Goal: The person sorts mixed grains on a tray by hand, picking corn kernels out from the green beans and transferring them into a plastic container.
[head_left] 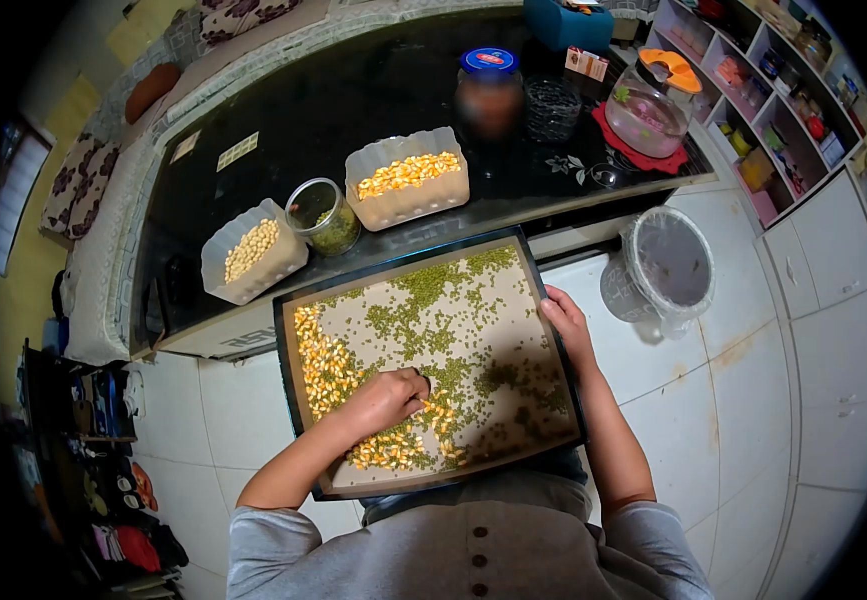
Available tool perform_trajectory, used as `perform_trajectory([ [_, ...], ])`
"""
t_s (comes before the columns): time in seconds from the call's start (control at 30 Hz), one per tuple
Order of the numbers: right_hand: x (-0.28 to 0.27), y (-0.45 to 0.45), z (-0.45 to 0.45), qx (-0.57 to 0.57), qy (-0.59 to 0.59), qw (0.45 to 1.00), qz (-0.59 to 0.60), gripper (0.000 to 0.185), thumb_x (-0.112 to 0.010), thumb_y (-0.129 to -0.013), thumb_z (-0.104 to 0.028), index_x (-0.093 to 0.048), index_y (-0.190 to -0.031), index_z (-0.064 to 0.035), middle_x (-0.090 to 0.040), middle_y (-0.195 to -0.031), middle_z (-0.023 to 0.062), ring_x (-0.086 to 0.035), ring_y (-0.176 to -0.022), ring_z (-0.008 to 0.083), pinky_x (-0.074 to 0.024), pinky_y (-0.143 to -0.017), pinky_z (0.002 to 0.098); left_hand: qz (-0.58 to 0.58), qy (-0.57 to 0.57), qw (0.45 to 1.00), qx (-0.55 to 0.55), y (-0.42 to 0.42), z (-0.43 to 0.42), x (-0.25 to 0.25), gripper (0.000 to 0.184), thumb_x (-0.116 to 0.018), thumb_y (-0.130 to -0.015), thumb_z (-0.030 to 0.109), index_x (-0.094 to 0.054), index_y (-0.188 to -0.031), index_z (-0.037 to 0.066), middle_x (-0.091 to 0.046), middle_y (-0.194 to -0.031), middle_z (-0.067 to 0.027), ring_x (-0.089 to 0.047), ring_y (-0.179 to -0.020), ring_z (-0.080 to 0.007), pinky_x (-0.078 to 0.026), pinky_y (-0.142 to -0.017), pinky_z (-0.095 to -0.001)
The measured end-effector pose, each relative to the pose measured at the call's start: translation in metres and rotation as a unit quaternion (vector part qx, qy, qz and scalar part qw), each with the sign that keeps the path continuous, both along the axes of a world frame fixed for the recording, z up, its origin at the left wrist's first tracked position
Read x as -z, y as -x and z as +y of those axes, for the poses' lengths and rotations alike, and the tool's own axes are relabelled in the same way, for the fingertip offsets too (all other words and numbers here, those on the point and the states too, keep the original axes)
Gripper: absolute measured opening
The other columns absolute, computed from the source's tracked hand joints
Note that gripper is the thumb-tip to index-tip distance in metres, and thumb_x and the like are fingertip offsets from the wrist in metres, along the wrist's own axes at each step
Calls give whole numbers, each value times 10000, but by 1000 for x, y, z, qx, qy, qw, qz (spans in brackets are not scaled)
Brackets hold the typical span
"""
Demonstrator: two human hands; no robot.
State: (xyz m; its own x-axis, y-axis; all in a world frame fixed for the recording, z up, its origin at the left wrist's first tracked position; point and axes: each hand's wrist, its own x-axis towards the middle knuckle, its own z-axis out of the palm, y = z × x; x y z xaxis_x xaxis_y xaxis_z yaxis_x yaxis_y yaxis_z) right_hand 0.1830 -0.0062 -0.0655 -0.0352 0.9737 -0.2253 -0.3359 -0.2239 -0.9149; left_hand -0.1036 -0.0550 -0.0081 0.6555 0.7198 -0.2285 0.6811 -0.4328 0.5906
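Corn kernels (pixel 318 370) and small green beans (pixel 423 285) lie spread inside a shallow tray (pixel 553 400) in the head view, the corn mostly along its left and near sides. The left hand (pixel 383 400) reaches in at the corn, fingers curled; whether they hold anything, I cannot tell. The right hand (pixel 568 325) has its fingers closed on the tray's right edge. Beyond it, the dark worktop (pixel 293 125) carries a box of pale beans (pixel 228 285), a clear jar (pixel 336 232) and a corn-filled box (pixel 415 207).
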Motion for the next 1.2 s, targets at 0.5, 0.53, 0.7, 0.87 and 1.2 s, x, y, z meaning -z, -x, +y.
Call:
perform_trajectory([
  [0.5,-1,0,0,-6,4,1000,12,395,-553,-860,-169,-445,-1184,28,-571,-1024,88,-536,-907,117,-418,-808,247,8,-25,1000,14,-4,-1,-1,89,-621,-738,73,-612,-823,48,-598,-799,-95,-599,-721,-277,-495,-652,-336],
  [0.53,-1,0,0,-6,4,1000,12,395,-553,-860,-169,-445,-1184,28,-571,-1024,88,-536,-907,117,-418,-808,247,31,-36,999,26,-5,-1,-3,84,-620,-736,72,-610,-815,46,-595,-799,-96,-597,-718,-285,-494,-651,-341],
  [0.7,-8,1,-2,-7,3,1000,7,382,-543,-862,-175,-457,-1177,23,-571,-1019,84,-532,-917,117,-414,-814,249,-16,28,999,2,0,8,-9,76,-634,-724,70,-608,-788,39,-606,-786,-106,-601,-703,-260,-491,-653,-318],
  [0.87,-1,0,2,-7,6,1000,-2,382,-538,-861,-176,-457,-1177,22,-571,-1023,88,-534,-920,122,-414,-817,253,-106,-45,991,-73,9,59,-51,59,-638,-729,47,-628,-783,26,-639,-758,-74,-610,-674,-148,-491,-612,-269],
  [1.2,2,0,1,-1,-1,1000,-3,388,-547,-858,-180,-457,-1177,22,-572,-1024,88,-536,-913,124,-413,-817,254,-69,-190,963,-181,-6,194,-118,138,-664,-738,81,-619,-820,-20,-633,-750,-70,-583,-630,-106,-475,-595,-243],
])
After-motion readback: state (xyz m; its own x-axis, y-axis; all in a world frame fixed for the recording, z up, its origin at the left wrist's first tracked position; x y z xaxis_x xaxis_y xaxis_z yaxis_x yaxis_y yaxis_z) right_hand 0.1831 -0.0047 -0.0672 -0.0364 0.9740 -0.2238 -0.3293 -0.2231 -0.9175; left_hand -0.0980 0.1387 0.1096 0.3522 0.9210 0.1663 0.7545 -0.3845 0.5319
